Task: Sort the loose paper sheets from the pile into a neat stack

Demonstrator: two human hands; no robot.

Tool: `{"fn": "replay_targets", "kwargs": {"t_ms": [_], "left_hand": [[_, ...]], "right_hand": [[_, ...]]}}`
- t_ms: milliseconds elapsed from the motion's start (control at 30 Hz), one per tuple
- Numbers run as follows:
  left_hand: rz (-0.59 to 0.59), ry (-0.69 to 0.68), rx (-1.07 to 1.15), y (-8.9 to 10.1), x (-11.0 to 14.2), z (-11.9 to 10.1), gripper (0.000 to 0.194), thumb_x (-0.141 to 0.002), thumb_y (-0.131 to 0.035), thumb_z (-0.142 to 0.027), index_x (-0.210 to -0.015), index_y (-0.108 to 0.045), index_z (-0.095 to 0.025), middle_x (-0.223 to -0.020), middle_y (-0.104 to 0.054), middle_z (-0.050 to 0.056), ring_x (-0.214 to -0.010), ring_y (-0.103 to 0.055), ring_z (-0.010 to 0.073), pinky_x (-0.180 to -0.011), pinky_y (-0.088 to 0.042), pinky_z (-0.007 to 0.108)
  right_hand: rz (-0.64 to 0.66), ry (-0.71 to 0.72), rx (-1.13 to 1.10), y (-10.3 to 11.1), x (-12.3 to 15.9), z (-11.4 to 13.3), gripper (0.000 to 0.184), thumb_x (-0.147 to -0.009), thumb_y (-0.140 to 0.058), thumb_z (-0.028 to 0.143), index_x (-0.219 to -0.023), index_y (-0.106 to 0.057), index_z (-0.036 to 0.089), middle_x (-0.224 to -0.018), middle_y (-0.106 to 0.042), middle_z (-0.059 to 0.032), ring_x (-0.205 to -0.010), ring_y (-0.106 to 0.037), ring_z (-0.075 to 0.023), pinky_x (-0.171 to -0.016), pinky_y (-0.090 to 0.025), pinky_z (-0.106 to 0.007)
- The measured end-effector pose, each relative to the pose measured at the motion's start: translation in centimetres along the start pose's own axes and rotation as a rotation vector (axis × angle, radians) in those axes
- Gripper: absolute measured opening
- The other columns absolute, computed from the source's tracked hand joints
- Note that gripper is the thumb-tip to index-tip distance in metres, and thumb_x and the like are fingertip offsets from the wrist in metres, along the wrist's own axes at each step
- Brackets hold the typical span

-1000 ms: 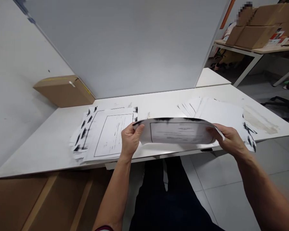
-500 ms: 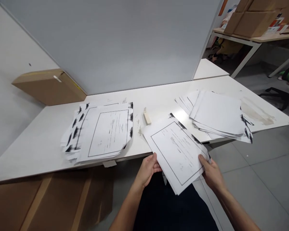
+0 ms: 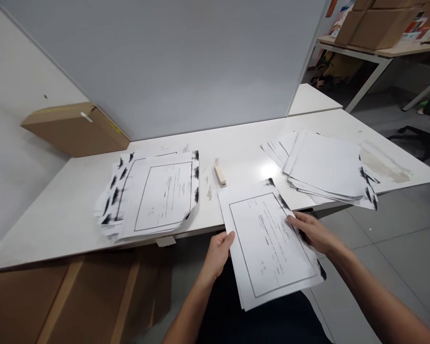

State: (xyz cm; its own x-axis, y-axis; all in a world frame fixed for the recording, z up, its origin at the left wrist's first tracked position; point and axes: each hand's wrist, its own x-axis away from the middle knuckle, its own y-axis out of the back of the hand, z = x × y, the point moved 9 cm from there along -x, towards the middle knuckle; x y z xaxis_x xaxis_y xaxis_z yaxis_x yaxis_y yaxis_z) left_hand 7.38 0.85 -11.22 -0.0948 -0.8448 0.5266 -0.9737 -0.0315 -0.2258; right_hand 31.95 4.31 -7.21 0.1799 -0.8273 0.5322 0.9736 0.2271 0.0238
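Note:
Between my two hands I hold a few printed sheets of paper (image 3: 268, 248), with a black frame and lines of text on the top one. My left hand (image 3: 219, 251) pinches their left edge, thumb on top. On the opposite edge my right hand (image 3: 310, 230) grips them, its fingers partly hidden underneath. The far end of the sheets reaches over the table's front edge. Just beyond it lies a small cream stapler (image 3: 220, 175). A pile of similar framed prints (image 3: 163, 200) rests to the left, and a fanned pile of blank-looking sheets (image 3: 324, 165) to the right.
The white table (image 3: 236, 143) backs onto a grey panel (image 3: 200, 67). A cardboard box (image 3: 79, 131) leans at its back left. Under the front left edge stand more cardboard boxes (image 3: 86, 296). Another desk (image 3: 390, 51) with boxes and a wheeled chair (image 3: 423, 141) are at the right.
The held sheets have turned to lie straighter, and their near end has swung right. My right hand has shifted up along their right edge; the left keeps its grip.

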Motion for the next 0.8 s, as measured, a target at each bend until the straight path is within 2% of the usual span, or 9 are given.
{"fn": "replay_targets", "kwargs": {"t_ms": [67, 167, 233, 267, 433, 567, 667, 733, 800], "left_hand": [[-0.006, -0.017, -0.031, 0.2, -0.1, 0.1, 0.041, -0.068, -0.063, -0.053, -0.065, -0.059, -0.013, -0.055, -0.054, -0.001, -0.050, -0.047, 0.0097, -0.049, -0.036, 0.021], [-0.012, -0.035, -0.065, 0.5, -0.3, 0.1, 0.042, -0.070, -0.061, -0.055, -0.062, -0.056, -0.013, -0.052, -0.050, -0.002, -0.049, -0.044, 0.0094, -0.047, -0.033, 0.021], [-0.012, -0.035, -0.078, 0.5, -0.6, 0.2, 0.043, -0.070, -0.060, -0.056, -0.062, -0.055, -0.014, -0.052, -0.050, -0.001, -0.048, -0.044, 0.0095, -0.047, -0.033, 0.021], [-0.015, -0.033, -0.084, 0.5, -0.7, 0.3, 0.044, -0.070, -0.059, -0.056, -0.062, -0.055, -0.014, -0.052, -0.050, -0.001, -0.048, -0.043, 0.0095, -0.047, -0.032, 0.021], [-0.035, -0.075, -0.212, 0.6, -1.0, -0.2, 0.049, -0.074, -0.051, -0.061, -0.057, -0.051, -0.015, -0.049, -0.048, -0.002, -0.044, -0.041, 0.0091, -0.045, -0.032, 0.022], [-0.078, -0.164, -0.566, 1.2, -0.7, -3.0, 0.053, -0.078, -0.043, -0.061, -0.049, -0.046, -0.016, -0.045, -0.049, -0.001, -0.044, -0.048, 0.0117, -0.046, -0.036, 0.023], [-0.134, -0.223, -0.648, 1.4, -0.7, -5.7, 0.044, -0.079, -0.045, -0.057, -0.064, -0.058, -0.017, -0.052, -0.056, -0.001, -0.050, -0.055, 0.0134, -0.051, -0.042, 0.024], [-0.131, -0.202, -0.608, 1.2, -1.1, -6.5, 0.040, -0.078, -0.047, -0.055, -0.076, -0.061, -0.017, -0.055, -0.057, -0.001, -0.052, -0.057, 0.0138, -0.050, -0.044, 0.024], [-0.113, -0.174, -0.574, 0.8, -1.6, -6.6, 0.039, -0.077, -0.049, -0.053, -0.077, -0.061, -0.017, -0.053, -0.056, -0.001, -0.049, -0.057, 0.0132, -0.047, -0.044, 0.023]], "right_hand": [[-0.013, 0.044, 0.085, -0.9, -1.0, 0.7, 0.034, -0.076, -0.055, 0.053, -0.070, -0.056, 0.020, -0.064, -0.058, -0.0011, -0.059, -0.054, -0.0156, -0.055, -0.044, -0.027], [-0.239, 0.168, 0.337, 0.0, -1.3, 2.0, 0.041, -0.075, -0.055, 0.052, -0.055, -0.035, 0.022, -0.048, -0.033, 0.0052, -0.046, -0.034, -0.0105, -0.047, -0.033, -0.025], [-0.374, 0.232, 0.497, 0.7, -0.9, 2.7, 0.048, -0.076, -0.054, 0.050, -0.055, -0.021, 0.023, -0.049, -0.020, 0.0066, -0.047, -0.022, -0.0088, -0.046, -0.026, -0.024], [-0.400, 0.247, 0.550, 0.9, -0.8, 2.8, 0.048, -0.077, -0.052, 0.049, -0.056, -0.018, 0.022, -0.051, -0.017, 0.0065, -0.048, -0.020, -0.0087, -0.046, -0.023, -0.024], [-0.389, 0.273, 0.625, 1.1, -0.9, 2.6, 0.047, -0.080, -0.046, 0.050, -0.059, -0.014, 0.022, -0.056, -0.016, 0.0055, -0.051, -0.020, -0.0092, -0.046, -0.019, -0.024], [-0.341, 0.232, 0.535, 1.5, -1.3, 2.3, 0.048, -0.080, -0.047, 0.053, -0.061, -0.016, 0.022, -0.057, -0.014, 0.0061, -0.050, -0.017, -0.0086, -0.046, -0.018, -0.024], [-0.289, 0.249, 0.463, 1.6, -1.4, 3.2, 0.046, -0.080, -0.050, 0.051, -0.062, -0.019, 0.022, -0.058, -0.016, 0.0062, -0.051, -0.017, -0.0081, -0.046, -0.018, -0.023], [-0.272, 0.266, 0.438, 1.8, -1.4, 4.0, 0.045, -0.080, -0.051, 0.050, -0.062, -0.020, 0.022, -0.058, -0.018, 0.0061, -0.051, -0.017, -0.0080, -0.046, -0.018, -0.023], [-0.281, 0.271, 0.432, 2.2, -1.5, 4.7, 0.046, -0.079, -0.052, 0.050, -0.062, -0.020, 0.022, -0.058, -0.019, 0.0062, -0.050, -0.017, -0.0077, -0.045, -0.018, -0.022]]}}
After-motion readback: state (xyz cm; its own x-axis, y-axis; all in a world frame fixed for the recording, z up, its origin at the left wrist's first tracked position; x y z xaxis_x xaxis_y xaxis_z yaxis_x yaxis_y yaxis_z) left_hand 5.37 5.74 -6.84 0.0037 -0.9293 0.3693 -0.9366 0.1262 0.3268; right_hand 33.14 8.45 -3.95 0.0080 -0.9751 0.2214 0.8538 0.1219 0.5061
